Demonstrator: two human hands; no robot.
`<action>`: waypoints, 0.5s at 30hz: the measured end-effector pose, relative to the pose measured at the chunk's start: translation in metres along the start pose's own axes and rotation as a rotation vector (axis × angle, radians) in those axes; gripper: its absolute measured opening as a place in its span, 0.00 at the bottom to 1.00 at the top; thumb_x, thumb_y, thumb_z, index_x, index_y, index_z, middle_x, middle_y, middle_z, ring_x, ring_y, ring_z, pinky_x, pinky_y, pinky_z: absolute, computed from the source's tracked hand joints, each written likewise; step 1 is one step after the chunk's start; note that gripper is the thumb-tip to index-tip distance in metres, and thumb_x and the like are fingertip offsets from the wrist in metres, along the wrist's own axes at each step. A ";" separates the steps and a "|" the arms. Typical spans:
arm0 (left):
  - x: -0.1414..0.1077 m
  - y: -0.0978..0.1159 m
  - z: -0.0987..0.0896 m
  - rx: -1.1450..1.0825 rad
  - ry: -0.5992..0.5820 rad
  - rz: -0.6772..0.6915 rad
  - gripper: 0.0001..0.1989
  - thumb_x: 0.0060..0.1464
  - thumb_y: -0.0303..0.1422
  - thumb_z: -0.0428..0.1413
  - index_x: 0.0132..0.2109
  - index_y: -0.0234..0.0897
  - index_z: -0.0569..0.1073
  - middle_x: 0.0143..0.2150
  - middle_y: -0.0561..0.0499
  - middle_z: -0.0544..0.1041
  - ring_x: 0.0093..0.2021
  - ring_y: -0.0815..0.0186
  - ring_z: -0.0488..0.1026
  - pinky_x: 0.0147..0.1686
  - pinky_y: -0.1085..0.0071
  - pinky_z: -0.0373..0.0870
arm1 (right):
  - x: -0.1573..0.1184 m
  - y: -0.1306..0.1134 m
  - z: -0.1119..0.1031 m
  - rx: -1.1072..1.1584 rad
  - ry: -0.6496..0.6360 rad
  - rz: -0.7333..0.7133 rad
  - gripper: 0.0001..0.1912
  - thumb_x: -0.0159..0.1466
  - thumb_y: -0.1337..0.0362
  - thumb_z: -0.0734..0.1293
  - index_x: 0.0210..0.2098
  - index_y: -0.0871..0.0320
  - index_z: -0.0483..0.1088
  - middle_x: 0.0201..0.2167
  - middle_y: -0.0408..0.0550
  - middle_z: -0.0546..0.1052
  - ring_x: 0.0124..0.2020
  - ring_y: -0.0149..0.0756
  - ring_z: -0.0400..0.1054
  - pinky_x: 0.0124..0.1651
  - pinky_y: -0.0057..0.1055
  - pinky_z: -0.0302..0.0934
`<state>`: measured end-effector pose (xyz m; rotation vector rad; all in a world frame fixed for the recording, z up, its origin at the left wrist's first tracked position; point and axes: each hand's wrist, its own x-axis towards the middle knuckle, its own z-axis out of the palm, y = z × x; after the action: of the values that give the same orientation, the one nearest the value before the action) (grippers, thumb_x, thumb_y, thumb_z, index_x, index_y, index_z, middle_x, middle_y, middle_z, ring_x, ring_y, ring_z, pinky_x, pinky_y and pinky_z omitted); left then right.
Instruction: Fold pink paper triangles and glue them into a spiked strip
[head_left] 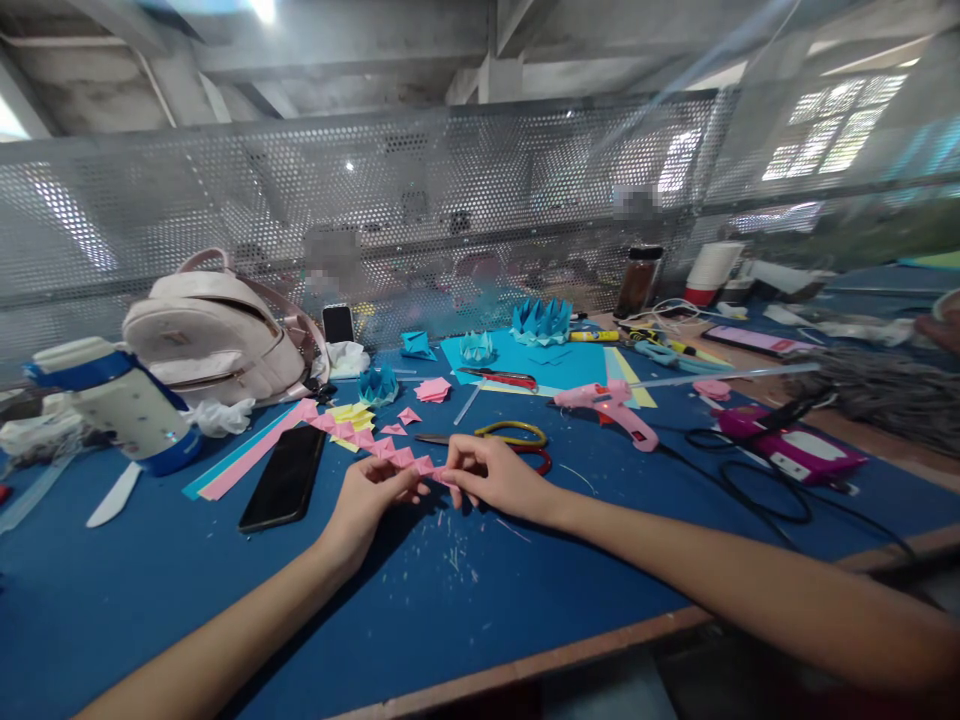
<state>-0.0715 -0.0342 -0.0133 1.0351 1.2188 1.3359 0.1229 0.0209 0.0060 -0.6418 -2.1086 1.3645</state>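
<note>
A pink folded paper strip (364,437) with a row of pointed pleats runs from upper left down to my hands. My left hand (373,497) pinches it from below, near its lower part. At the strip's right end, my right hand (491,478) grips it between thumb and fingers. Just behind my right hand lie scissors (517,433) with yellow and red handles, partly covered by it. Small pink folded pieces (409,415) and a yellow pleated paper piece (351,418) rest beyond the strip. Flat pink and blue paper strips (251,462) lie to the left.
A black phone (281,480) lies left of my hands. Rightward are a pink glue gun (611,408) and a purple box (791,445) with cables. Behind stand blue paper crowns (541,322), a red cutter (510,380), a backpack (214,330) and a tilted bottle (124,405).
</note>
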 end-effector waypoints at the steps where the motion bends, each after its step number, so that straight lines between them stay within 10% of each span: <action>1: 0.000 0.000 0.000 0.003 0.000 0.003 0.17 0.39 0.41 0.71 0.29 0.31 0.79 0.24 0.47 0.81 0.24 0.68 0.76 0.28 0.77 0.72 | 0.000 0.000 0.000 -0.001 0.001 0.001 0.14 0.67 0.55 0.65 0.32 0.57 0.62 0.21 0.42 0.75 0.19 0.27 0.64 0.24 0.23 0.58; 15: -0.003 0.004 0.005 0.106 -0.037 0.089 0.14 0.41 0.38 0.70 0.30 0.31 0.79 0.26 0.47 0.81 0.27 0.66 0.76 0.30 0.75 0.72 | 0.001 0.003 0.005 0.077 -0.002 0.022 0.13 0.66 0.55 0.65 0.32 0.58 0.63 0.23 0.42 0.76 0.19 0.26 0.65 0.24 0.22 0.58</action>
<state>-0.0670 -0.0368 -0.0082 1.1967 1.2388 1.3260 0.1190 0.0197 0.0014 -0.6348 -2.0455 1.4509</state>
